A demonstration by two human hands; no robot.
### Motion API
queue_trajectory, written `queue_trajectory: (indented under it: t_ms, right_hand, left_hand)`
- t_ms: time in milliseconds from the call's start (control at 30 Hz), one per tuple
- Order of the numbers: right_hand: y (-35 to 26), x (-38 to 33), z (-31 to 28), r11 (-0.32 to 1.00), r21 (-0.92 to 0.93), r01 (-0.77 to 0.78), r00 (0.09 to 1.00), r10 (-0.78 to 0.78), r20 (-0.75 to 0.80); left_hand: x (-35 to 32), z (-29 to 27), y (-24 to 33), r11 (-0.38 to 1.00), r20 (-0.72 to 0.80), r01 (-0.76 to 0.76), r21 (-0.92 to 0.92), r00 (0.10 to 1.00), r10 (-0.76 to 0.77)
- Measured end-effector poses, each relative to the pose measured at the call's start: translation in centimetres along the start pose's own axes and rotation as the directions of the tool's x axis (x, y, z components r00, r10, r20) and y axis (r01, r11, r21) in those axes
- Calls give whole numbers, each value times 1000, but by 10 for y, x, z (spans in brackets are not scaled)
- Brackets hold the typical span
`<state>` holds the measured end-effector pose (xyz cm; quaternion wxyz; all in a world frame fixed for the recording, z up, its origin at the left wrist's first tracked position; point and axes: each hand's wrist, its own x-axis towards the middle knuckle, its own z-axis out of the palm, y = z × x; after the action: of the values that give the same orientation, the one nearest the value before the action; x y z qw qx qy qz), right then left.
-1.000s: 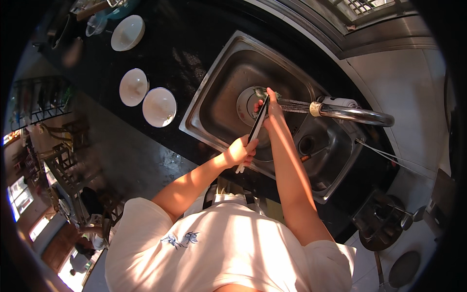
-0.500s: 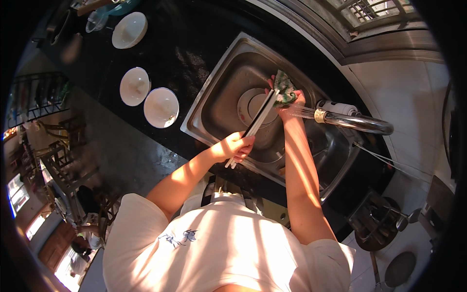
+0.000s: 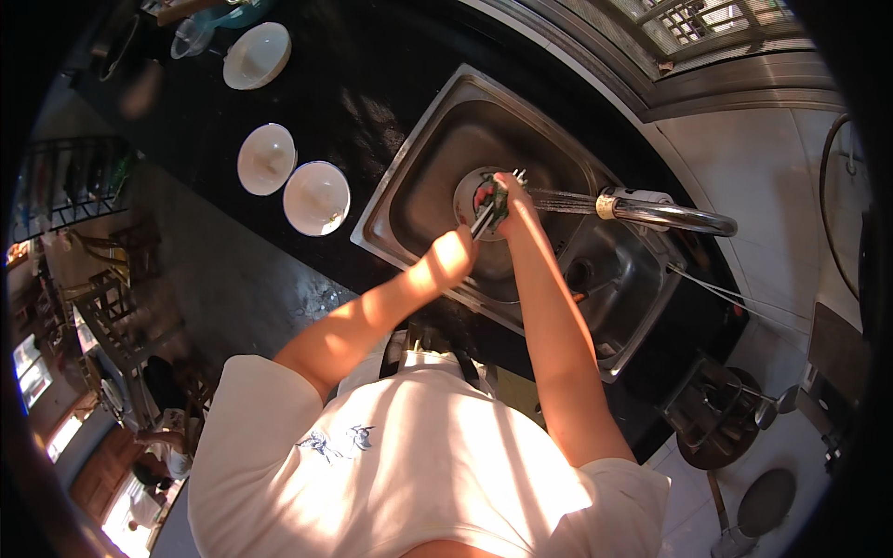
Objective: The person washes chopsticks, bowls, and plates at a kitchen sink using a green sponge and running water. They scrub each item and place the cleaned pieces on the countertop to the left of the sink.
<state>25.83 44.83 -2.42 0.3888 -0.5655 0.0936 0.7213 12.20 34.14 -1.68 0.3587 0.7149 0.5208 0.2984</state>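
Both hands work over the steel sink (image 3: 437, 139) set into the black bench (image 3: 307, 84), under the stream from the curved metal tap (image 3: 665, 212).

The left hand (image 3: 453, 259) is closed around the lower ends of a bundle of long utensils (image 3: 486, 216) (they look like chopsticks, though the ends are too small to be sure), which slant up and away from it over the middle of the basin. The right hand (image 3: 513, 197) is closed on a green scouring pad (image 3: 499, 199) and presses it against the upper part of the bundle, so the two hands sit just beside each other with the utensils running between them. Below them, in the basin, lies a round dish (image 3: 468, 191) with something red showing in it; whether the utensils touch it cannot be told.

The tap reaches in from the right edge of the sink, its spout end close to the right hand, and a thin line of water runs from it toward the pad.

On the bench to the left of the sink stand two white bowls (image 3: 267, 158) and (image 3: 316, 197), touching or nearly so, near the sink's left rim. A third white bowl (image 3: 257, 55) sits well apart from them toward the far left corner of the bench, next to a clear glass vessel (image 3: 191, 37).
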Motion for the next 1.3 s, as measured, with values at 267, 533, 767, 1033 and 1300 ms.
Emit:
queue_trajectory:
  t_ms: [267, 533, 767, 1033, 1300]
  right_hand:
    - [58, -13, 8, 924, -301, 235, 959, -271, -82]
    - [8, 12, -19, 997, -6, 82, 992, -82, -98]
    - [45, -19, -14, 994, -104, 25, 988, -9, 154]
    - [47, -43, 3, 929, -345, 138, 984, -89, 155]
    - [7, -83, 0, 731, -615, 294, 953, -180, 242]
  left_hand:
    - [3, -12, 0, 908, -80, -168, 383, 974, 214]
    - [-28, -14, 5, 994, 129, 110, -10, 986, -108]
    - [15, -43, 12, 146, 807, 852, -503, 523, -274]
    - [26, -40, -8, 66, 807, 818, -572, 575, -138]
    - [63, -48, -70, 875, 498, 230, -427, 867, 14]
